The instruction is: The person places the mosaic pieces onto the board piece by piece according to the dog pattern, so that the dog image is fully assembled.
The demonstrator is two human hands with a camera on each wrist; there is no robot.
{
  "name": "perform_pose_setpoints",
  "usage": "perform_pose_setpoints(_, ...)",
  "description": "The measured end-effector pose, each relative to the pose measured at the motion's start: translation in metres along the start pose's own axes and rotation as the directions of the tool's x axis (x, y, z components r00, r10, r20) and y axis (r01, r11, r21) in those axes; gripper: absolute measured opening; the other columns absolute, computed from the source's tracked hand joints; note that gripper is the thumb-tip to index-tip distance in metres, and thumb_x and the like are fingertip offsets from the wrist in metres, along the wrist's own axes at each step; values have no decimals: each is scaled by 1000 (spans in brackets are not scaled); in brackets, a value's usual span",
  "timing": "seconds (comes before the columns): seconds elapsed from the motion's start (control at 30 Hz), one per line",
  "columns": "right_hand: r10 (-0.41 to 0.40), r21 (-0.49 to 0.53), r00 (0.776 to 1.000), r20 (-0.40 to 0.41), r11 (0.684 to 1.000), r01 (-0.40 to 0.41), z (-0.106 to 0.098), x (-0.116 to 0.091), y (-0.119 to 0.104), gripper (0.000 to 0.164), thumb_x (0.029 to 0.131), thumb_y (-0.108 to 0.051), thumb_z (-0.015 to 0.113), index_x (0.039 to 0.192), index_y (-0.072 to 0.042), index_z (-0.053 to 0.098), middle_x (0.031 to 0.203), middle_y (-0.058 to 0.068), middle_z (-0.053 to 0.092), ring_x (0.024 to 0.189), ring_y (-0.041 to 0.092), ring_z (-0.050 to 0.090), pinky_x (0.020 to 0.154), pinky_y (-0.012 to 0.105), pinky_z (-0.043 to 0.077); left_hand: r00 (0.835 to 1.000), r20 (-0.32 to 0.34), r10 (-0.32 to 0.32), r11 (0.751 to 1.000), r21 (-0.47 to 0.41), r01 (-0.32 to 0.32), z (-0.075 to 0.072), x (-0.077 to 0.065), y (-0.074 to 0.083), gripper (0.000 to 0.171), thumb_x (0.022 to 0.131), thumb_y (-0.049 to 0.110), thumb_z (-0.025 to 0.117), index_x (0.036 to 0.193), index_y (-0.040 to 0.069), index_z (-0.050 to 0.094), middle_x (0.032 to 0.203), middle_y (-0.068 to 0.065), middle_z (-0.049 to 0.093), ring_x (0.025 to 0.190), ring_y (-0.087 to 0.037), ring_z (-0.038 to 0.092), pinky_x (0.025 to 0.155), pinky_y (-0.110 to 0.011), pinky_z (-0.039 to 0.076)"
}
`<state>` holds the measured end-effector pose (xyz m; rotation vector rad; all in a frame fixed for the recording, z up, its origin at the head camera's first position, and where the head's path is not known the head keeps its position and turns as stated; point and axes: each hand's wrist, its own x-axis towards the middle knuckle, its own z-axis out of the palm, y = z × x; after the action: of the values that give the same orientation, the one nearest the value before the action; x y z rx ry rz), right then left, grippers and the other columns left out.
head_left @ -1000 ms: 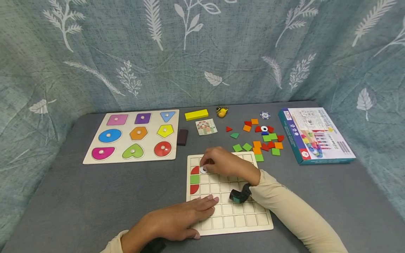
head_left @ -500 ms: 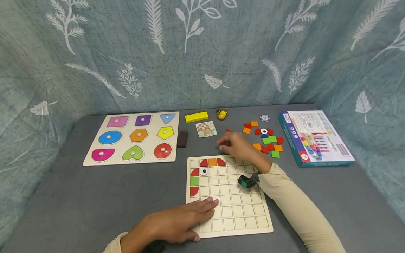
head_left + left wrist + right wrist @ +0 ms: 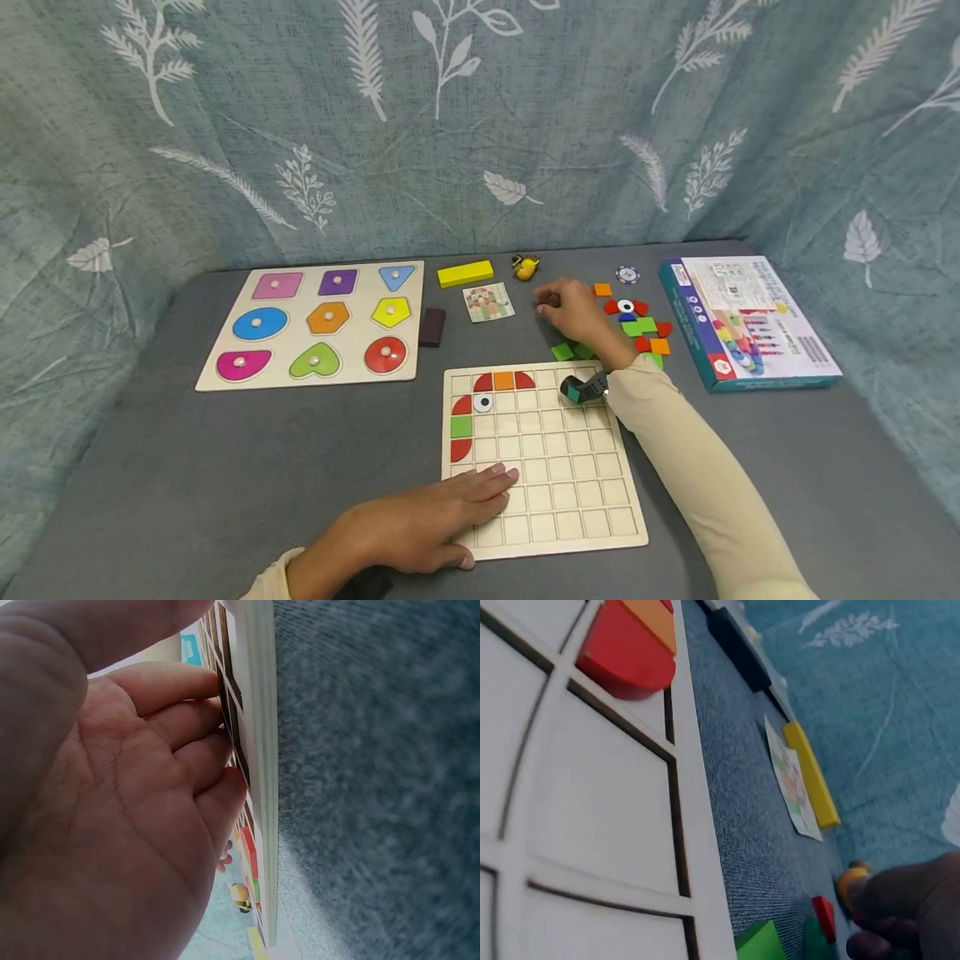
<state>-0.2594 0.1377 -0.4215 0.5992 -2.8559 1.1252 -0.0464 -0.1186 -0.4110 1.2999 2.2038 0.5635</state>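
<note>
My left hand (image 3: 427,521) lies with fingers outstretched on the lower left of the wooden grid board (image 3: 558,546); in the left wrist view its fingertips touch the board's surface. Set in the board's upper left are a white eye disc (image 3: 483,402), an orange square (image 3: 503,381), a green square (image 3: 461,426) and several red quarter-round pieces (image 3: 461,451). Beyond the board, my right hand (image 3: 581,317) hovers over loose pieces with loosely bent fingers. A red piece (image 3: 824,916) and a green piece (image 3: 815,941) lie near its fingers, and nothing shows in its grasp.
Loose coloured pieces (image 3: 632,328) lie at the right, partly behind the right hand. Around them are a puzzle box (image 3: 753,325), a poker chip (image 3: 627,274), a picture card (image 3: 488,302), a yellow block (image 3: 465,273), a bee figure (image 3: 526,267), a dark block (image 3: 431,327) and a knobbed shape puzzle (image 3: 352,333).
My right hand has let go of the white eye disc on the board and moved away, rightward and back, to the loose pieces. The left hand stays put.
</note>
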Motion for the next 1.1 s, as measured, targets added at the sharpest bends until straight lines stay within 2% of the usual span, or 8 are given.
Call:
perform_pose_setpoints(0.2, 77, -55, 997, 27, 996, -75, -1, 5, 4, 29, 92, -4, 64, 120, 6, 65, 114, 21, 63, 99, 33, 60, 88, 44, 46, 1000, 6, -5, 1000, 10, 5, 0, 2, 0, 72, 89, 16, 72, 150, 4, 35, 161, -4, 18, 146, -21, 16, 113, -34, 25)
perform_pose_setpoints(0.37, 86, -66, 996, 35, 994, -84, 0, 8, 4, 29, 92, -5, 65, 119, 5, 66, 116, 20, 64, 98, 32, 61, 84, 42, 49, 1000, 9, -9, 1000, 7, 9, -1, 2, 1, 72, 89, 15, 72, 150, 4, 35, 161, -4, 18, 146, -20, 16, 113, -35, 24)
perform_pose_setpoints(0.63, 105, -86, 993, 61, 991, -99, 0, 11, -1, 27, 92, -5, 65, 116, 5, 68, 108, 19, 67, 96, 30, 62, 83, 41, 49, 1000, 18, -13, 1000, 2, 13, -2, 3, 0, 73, 89, 17, 72, 150, 6, 35, 161, -3, 17, 146, -20, 15, 113, -35, 25)
perform_pose_setpoints(0.77, 118, -78, 990, 78, 991, -112, -1, 10, -1, 21, 91, -4, 67, 109, 5, 70, 100, 18, 68, 90, 29, 62, 79, 39, 49, 1000, 15, -11, 1000, 1, 11, -1, 4, 0, 72, 89, 17, 72, 150, 6, 35, 161, -3, 17, 146, -20, 15, 113, -35, 24)
perform_pose_setpoints(1.0, 78, -67, 995, 63, 995, -73, -3, 6, 1, 6, 89, -3, 68, 92, 1, 71, 89, 12, 67, 81, 26, 60, 75, 38, 48, 1000, 4, -1, 1000, 11, 1, 0, 2, -1, 72, 89, 16, 72, 150, 4, 36, 161, -4, 18, 146, -21, 16, 113, -35, 25)
perform_pose_setpoints(1.1, 41, -59, 998, 45, 998, -38, -3, 3, 1, 6, 91, -1, 65, 91, 1, 72, 89, 13, 69, 83, 26, 61, 77, 40, 48, 1000, -2, 4, 1000, 12, -4, 1, 2, -1, 72, 89, 16, 72, 149, 4, 36, 160, -4, 18, 146, -21, 16, 113, -35, 25)
